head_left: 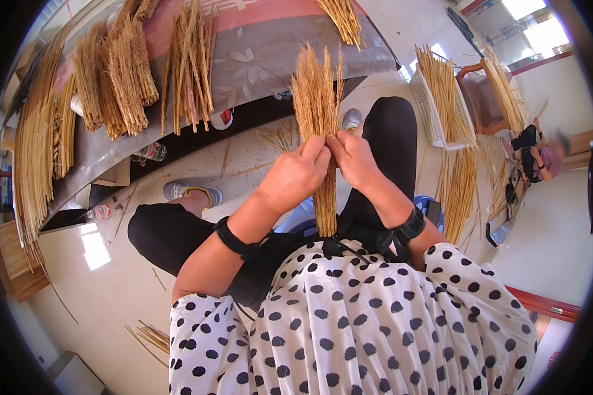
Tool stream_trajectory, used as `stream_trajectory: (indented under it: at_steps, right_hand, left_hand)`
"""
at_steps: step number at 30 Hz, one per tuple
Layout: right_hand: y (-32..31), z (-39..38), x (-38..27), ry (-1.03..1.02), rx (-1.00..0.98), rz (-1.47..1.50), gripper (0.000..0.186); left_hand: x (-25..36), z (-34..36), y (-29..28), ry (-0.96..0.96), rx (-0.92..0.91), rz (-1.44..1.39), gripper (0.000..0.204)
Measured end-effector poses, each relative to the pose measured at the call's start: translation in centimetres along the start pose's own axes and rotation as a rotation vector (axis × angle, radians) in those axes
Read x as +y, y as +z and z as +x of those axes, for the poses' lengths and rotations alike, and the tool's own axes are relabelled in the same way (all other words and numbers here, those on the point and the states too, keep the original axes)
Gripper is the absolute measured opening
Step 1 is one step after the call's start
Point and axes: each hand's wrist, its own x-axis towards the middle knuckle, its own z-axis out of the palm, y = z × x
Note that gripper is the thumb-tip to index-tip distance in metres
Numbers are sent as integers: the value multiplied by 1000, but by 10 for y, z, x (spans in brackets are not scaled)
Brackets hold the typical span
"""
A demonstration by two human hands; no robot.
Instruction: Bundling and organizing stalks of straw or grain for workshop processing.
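A bundle of broom-straw stalks point(315, 92) stands upright between my knees, with fluffy tan heads on top and a tight, narrow lower end near my lap. My left hand point(306, 164) is closed on its middle from the left side. My right hand point(351, 158) grips it from the right, thumb and fingers pressed together beside those of my left hand. Both hands touch the bundle just below the heads; what lies under my fingertips is hidden.
A low table point(247, 66) ahead bears several straw bundles point(118, 79). Long stalks point(33, 151) lie along its left side. At right are a white basket of stalks point(435, 99), loose stalks point(454, 191) on the floor, a wooden chair point(481, 99) and another person point(540, 158).
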Motion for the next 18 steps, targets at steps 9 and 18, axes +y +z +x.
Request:
stream_trajectory:
  at_steps: [9, 18]
  right_hand:
    - [6, 0, 15, -118, 78, -22, 26]
    - [1, 2, 23, 2, -67, 171, 28]
  left_hand:
    - [-21, 1, -8, -305, 155, -240, 15]
    - [-46, -6, -12, -329, 89, -225, 13]
